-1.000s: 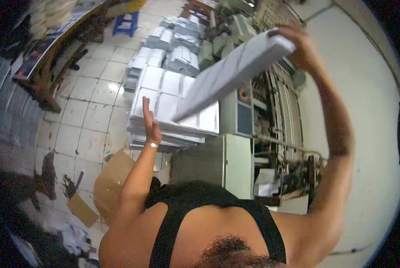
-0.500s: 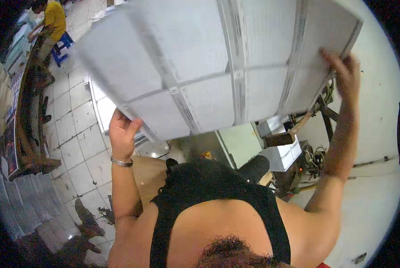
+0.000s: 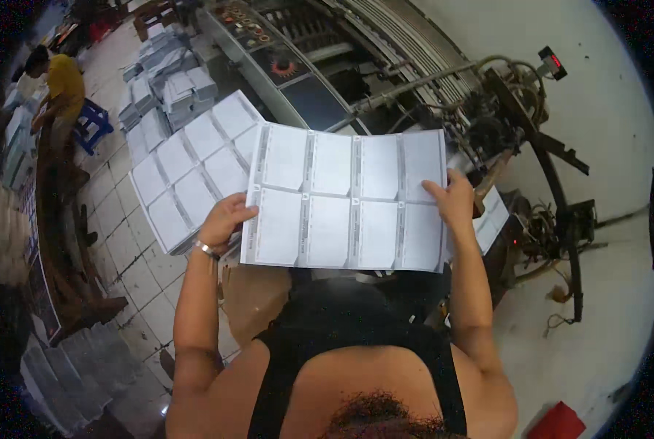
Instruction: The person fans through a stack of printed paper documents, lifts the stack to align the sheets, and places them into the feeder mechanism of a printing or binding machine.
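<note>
A large printed sheet of paper [image 3: 330,227], with a grid of pale panels and grey strips, is held out in front of my body. My left hand [image 3: 226,222] grips its left edge, thumb on top and fingers underneath. At the opposite edge my right hand [image 3: 452,197] pinches the paper, its thumb lying on the printed face. Whether it is a single sheet or several together I cannot tell. Partly behind it at the left lies a stack of similar printed sheets [image 3: 183,172].
A machine with rails and rollers [image 3: 385,44] stands ahead. More printed paper [image 3: 493,221] shows at the right, near a dark metal frame [image 3: 553,172]. Paper bundles [image 3: 167,84] stand at the far left. A person in yellow [image 3: 65,79] sits by a bench [image 3: 63,241].
The printed sheet has come down from close to the camera and now lies flatter between my hands. My right hand has moved lower and inward. The machine ahead has come into view.
</note>
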